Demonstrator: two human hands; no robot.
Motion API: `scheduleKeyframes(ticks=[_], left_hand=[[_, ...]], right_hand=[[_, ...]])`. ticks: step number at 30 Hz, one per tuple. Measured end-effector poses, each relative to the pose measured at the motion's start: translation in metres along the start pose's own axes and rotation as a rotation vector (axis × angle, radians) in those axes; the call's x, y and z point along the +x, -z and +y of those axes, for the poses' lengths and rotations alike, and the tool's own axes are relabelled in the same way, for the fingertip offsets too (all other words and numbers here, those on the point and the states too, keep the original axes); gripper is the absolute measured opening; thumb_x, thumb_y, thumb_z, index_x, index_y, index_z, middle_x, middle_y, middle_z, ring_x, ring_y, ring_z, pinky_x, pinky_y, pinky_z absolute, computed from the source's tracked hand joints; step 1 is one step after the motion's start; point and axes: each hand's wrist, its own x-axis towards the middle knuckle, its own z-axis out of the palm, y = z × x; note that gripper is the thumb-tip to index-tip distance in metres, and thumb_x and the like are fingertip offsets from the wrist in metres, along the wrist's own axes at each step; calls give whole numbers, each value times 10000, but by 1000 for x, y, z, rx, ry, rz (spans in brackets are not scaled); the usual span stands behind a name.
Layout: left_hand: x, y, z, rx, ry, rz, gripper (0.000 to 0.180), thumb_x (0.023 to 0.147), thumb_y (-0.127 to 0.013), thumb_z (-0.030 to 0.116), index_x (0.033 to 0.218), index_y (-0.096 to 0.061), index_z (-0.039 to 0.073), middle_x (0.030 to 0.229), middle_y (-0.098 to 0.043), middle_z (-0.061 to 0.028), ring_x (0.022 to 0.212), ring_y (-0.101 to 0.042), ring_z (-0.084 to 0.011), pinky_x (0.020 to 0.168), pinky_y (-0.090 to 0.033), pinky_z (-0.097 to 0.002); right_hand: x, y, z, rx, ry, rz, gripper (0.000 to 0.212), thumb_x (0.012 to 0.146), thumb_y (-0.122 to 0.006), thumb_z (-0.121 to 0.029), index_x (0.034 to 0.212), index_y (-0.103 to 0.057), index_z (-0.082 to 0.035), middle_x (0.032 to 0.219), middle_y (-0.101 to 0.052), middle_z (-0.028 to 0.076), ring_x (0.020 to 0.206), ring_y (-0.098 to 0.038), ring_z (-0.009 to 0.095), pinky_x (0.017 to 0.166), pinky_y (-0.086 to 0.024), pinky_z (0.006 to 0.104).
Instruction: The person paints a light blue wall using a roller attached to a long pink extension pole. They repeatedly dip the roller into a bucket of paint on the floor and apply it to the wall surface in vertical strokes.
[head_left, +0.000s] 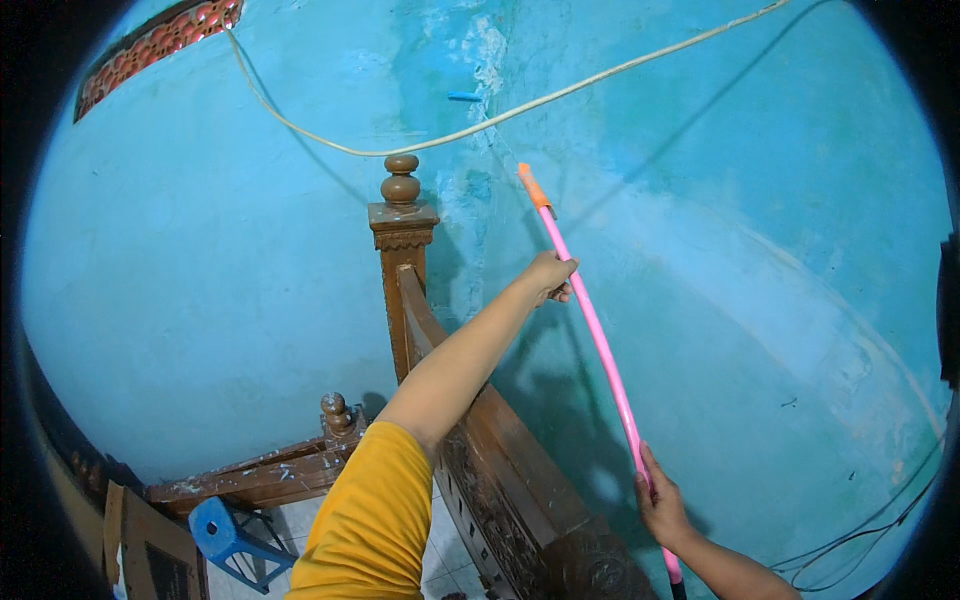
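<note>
**Turquoise wall, pink pole held two-handed**

Turquoise plaster wall (250,250) filled most of the view, patchy and scuffed near the top. Carved wooden frame (520,490) ran below it, with a tall post (402,260) ending in a turned finial. A pale cord (420,148) sagged across the wall above the post. Blue stool (225,535) stood on the floor, lower left.

Pink pole (600,350) slanted up across the wall, orange tip (534,186) at the top, close to the plaster; contact couldn't be judged. Left hand (552,277) was closed around the upper part, arm stretched out, yellow sleeve (370,520) at the shoulder. Right hand (660,505) gripped the lower part, fingers wrapped.

Handling, as a judgement: light, smooth, probably slick; long enough to whip or flex at the tip. Wide two-hand spacing suits it, with the upper hand steering.

Hard to make out: the pole's bottom end was cut off at the frame edge, its dark foot barely visible. Wires at lower right ran out of view.
</note>
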Motion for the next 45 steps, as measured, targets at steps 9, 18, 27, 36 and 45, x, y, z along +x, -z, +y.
scheduleKeyframes(ticks=[9, 18, 27, 36, 45], left_hand=[[11, 1, -2, 37, -61, 21, 252, 958, -586, 202, 1104, -534, 4, 895, -638, -96, 585, -586, -135, 480, -550, -297], [-2, -12, 52, 46, -216, 1, 293, 976, -574, 247, 1124, -573, -6, 910, -644, -105, 667, -623, -155, 540, -578, -303], [-56, -15, -6, 387, -5, -369, 503, 961, -604, 384, 1172, -560, -71, 1112, -639, -169, 836, -693, -233, 594, -599, -323], [-63, -4, 21, 260, -157, -224, 500, 964, -592, 395, 1264, -556, -3, 1213, -605, -118, 1050, -632, -241, 719, -579, -330], [-98, -23, 22, 478, -351, -258, 525, 962, -596, 409, 1275, -572, -11, 1096, -653, -122, 1036, -635, -219, 734, -558, -308]], right_hand=[[20, -16, -3, 9, -2, 12, 540, 1007, -514, -127, 1518, -338, -121, 1177, -628, 281, 887, -652, 263, 806, -499, 322], [103, 7, -49, 35, 122, 103, 519, 1041, -434, -274, 1537, -304, -191, 1013, -650, 319, 865, -689, 308, 811, -508, 380], [42, -24, 15, -22, 65, -2, 572, 1034, -447, -211, 1561, -227, -220, 871, -591, 228, 755, -610, 294, 754, -494, 378], [100, -27, -35, 21, 146, 105, 555, 1039, -426, -262, 1558, -235, -209, 790, -628, 270, 732, -651, 418, 714, -507, 472], [116, 6, -51, -97, 102, 93, 543, 1049, -378, -293, 1560, -211, -219, 812, -625, 303, 725, -648, 443, 705, -505, 473]])
